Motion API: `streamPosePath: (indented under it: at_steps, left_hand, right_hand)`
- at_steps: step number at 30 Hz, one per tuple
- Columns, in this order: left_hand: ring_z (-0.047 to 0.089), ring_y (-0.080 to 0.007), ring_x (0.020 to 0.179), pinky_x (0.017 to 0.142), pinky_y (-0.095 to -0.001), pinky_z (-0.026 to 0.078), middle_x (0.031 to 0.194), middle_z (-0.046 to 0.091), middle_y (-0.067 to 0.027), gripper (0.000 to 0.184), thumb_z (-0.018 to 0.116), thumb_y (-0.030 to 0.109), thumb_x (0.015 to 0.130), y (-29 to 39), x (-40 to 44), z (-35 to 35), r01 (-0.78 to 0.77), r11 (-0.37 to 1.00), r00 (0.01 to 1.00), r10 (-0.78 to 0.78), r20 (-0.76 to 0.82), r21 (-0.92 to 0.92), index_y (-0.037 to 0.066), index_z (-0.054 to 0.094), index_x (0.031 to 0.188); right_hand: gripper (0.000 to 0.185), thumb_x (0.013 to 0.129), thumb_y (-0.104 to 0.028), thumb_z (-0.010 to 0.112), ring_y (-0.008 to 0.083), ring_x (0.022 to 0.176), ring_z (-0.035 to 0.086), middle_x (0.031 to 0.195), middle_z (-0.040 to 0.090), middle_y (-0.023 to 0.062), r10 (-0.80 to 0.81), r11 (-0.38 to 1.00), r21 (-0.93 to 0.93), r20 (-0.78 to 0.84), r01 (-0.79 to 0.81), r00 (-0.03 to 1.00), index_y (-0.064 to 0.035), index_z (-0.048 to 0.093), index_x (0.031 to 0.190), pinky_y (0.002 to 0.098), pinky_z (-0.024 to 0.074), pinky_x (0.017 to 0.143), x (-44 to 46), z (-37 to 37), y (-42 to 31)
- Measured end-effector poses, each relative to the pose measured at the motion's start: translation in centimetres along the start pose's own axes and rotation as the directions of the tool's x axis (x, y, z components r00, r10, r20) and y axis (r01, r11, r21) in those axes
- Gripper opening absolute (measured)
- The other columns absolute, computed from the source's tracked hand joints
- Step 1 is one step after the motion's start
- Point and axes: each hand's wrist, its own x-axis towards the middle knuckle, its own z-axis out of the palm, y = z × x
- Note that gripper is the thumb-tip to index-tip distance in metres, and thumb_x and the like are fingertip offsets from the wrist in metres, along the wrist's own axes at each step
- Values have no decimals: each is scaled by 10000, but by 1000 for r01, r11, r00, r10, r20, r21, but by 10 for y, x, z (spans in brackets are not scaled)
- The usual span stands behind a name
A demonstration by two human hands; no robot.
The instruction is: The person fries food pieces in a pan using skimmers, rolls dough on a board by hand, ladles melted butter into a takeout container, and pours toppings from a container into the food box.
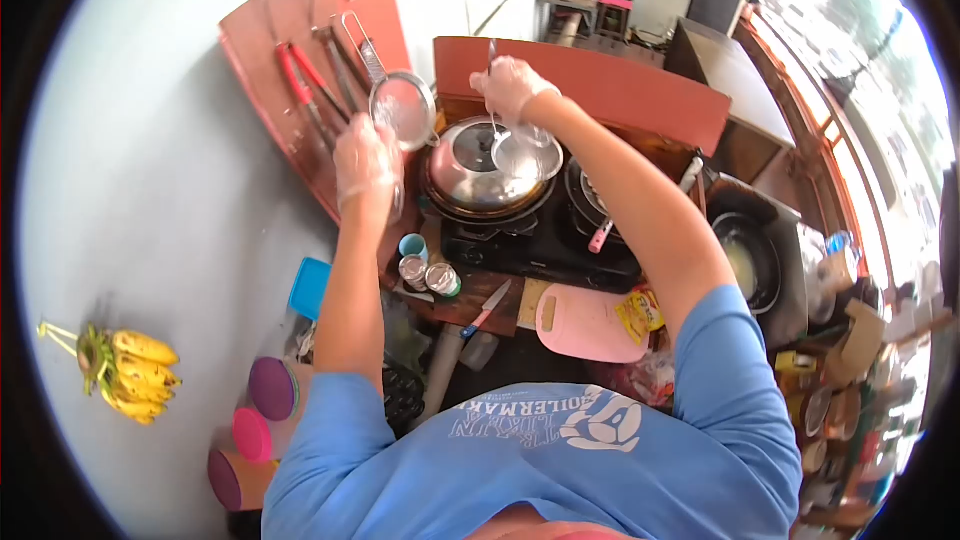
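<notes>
My right hand [515, 90], in a clear plastic glove, is closed around the handle of a long-handled utensil with a round silvery head [527, 153]. Whether it is a ladle or a strainer I cannot tell. That head hangs beside the domed metal lid [470, 165] of a pan on the stove. To the left, my left hand [366, 160], also gloved, has its fingers curled next to a mesh strainer [404, 108] in front of the red board; what they hold, if anything, is hidden.
Red-handled tongs [296, 75] hang on the red board [245, 30]. Below the black stove [530, 252] lie a knife [487, 309], two cans and a pink cutting board [592, 325] with a yellow packet. A dark pan [750, 265] stands right; bananas [130, 370] hang left.
</notes>
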Motion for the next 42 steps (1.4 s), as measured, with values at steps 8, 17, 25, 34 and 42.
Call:
streamPosePath:
  at_steps: [8, 17, 25, 34, 42]
  left_hand:
    - [602, -467, 677, 597, -546, 467, 698, 586, -248, 159, 575, 103, 917, -53, -142, -66, 167, 986, 968, -166, 187, 12, -7, 518, 818]
    - [591, -466, 669, 584, -536, 453, 687, 578, -246, 127, 583, 79, 895, -72, -250, -115, 357, 931, 902, -365, 229, 79, 11, 518, 809]
    - [592, -471, 667, 597, -538, 457, 688, 584, -252, 152, 585, 101, 902, -71, -285, -126, 475, 874, 831, -484, 273, 104, 4, 537, 795]
    - [602, -463, 662, 585, -537, 456, 693, 591, -249, 146, 590, 116, 910, -59, -254, -127, 364, 930, 887, -364, 285, 57, 11, 537, 824]
    - [580, -460, 700, 595, -510, 442, 728, 578, -224, 132, 575, 95, 911, 44, -117, -88, -130, 959, 950, 193, 245, -251, 2, 521, 835]
  right_hand:
    - [376, 851, -110, 630, 295, 776, 710, 810, 702, 123, -251, 876, -392, 125, 280, 960, -31, 604, 1218, 432, 581, 648, 259, -16, 3]
    - [234, 860, -120, 637, 328, 813, 672, 840, 681, 163, -549, 650, -506, 203, 567, 811, -27, 615, 1073, 421, 552, 687, 321, -33, 28]
    - [371, 965, -367, 547, 209, 553, 499, 650, 519, 74, 202, 904, 308, 306, -297, 930, -27, 571, 818, 383, 429, 488, 303, -42, -4]
    - [486, 883, -421, 583, 333, 905, 702, 905, 722, 209, -89, 996, -11, 56, 90, 994, 31, 672, 1037, 445, 544, 824, 259, -27, -2]
    - [651, 908, -532, 646, 305, 1113, 640, 1172, 658, 221, -430, 761, 588, 142, 273, 892, -1, 620, 1285, 401, 496, 965, -57, -61, -38]
